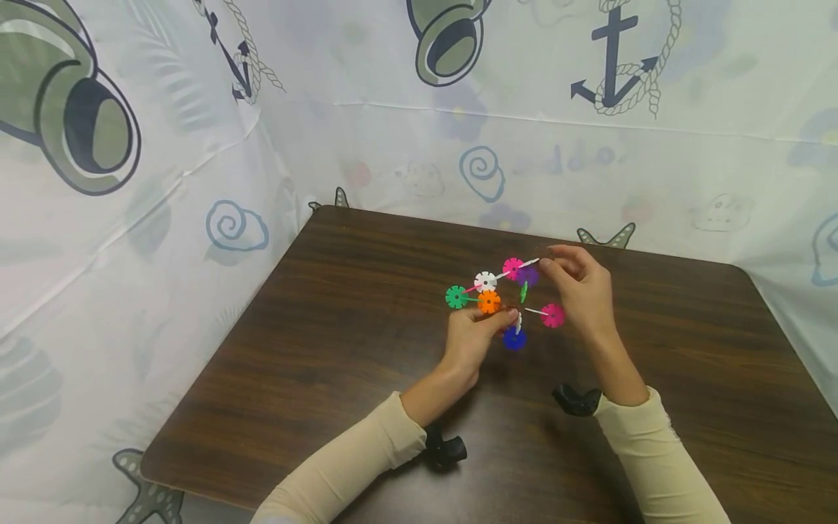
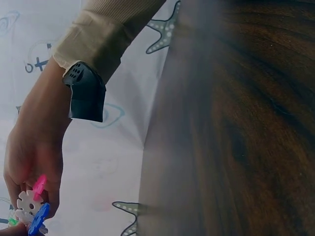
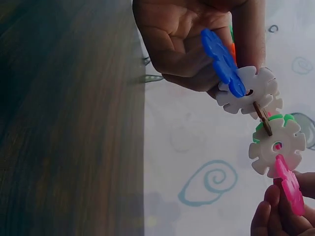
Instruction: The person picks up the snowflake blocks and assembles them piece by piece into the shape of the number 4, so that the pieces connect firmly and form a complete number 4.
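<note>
A chain of linked, notched plastic discs is held up over the table. The head view shows a green disc (image 1: 456, 297), an orange disc (image 1: 488, 301), a white disc (image 1: 485, 282), a purple disc (image 1: 527, 275), a blue disc (image 1: 514, 338) and a pink disc (image 1: 553, 316). My left hand (image 1: 473, 340) pinches the near side, by the orange and blue discs. At the far right end, my right hand (image 1: 586, 295) pinches the chain beside an edge-on white disc (image 1: 529, 263); its fingertips hide the piece between them. In the right wrist view, a brown disc (image 3: 263, 118) joins two white ones.
Beneath the hands lies a dark wood-grain table (image 1: 314, 364) with rounded corners. A printed white cloth (image 1: 366, 138) hangs behind it and along the left. Black wrist devices (image 1: 576, 400) sit at both cuffs.
</note>
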`<state>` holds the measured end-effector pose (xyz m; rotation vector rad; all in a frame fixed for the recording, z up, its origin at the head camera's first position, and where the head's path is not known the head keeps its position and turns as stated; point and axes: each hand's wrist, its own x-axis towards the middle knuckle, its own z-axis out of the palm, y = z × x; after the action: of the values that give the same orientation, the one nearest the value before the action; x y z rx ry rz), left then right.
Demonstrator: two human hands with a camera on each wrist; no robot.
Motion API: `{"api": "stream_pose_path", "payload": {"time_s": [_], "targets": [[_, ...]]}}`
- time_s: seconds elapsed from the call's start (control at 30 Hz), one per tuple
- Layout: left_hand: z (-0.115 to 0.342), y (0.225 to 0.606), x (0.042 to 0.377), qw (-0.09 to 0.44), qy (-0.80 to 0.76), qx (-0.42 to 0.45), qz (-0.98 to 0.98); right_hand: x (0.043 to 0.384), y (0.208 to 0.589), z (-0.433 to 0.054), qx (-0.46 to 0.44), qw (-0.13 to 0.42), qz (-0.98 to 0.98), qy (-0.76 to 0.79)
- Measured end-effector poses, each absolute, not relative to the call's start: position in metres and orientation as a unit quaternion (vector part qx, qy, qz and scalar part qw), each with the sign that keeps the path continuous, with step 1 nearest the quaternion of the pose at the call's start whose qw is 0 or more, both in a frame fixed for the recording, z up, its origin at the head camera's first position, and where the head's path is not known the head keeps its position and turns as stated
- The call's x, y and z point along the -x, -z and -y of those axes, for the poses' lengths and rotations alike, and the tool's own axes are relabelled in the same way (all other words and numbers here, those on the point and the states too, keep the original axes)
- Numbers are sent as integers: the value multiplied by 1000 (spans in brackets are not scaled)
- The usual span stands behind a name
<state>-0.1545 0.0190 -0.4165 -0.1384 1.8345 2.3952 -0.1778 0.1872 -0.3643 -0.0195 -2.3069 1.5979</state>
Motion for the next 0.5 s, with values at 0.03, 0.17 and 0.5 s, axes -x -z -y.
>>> {"api": "stream_pose_path", "payload": {"time_s": [0.03,0.17,0.5], "targets": [[-19,417,154,62,-792,46,-606,178,365,-187,7,165,809,-564],[-18,419,155,64,-791,47,-607,181,370,-187,3,160,806,-569],[-16,424,155,73,-784,64,-613,187,382,-187,18,135,806,-576]]}}
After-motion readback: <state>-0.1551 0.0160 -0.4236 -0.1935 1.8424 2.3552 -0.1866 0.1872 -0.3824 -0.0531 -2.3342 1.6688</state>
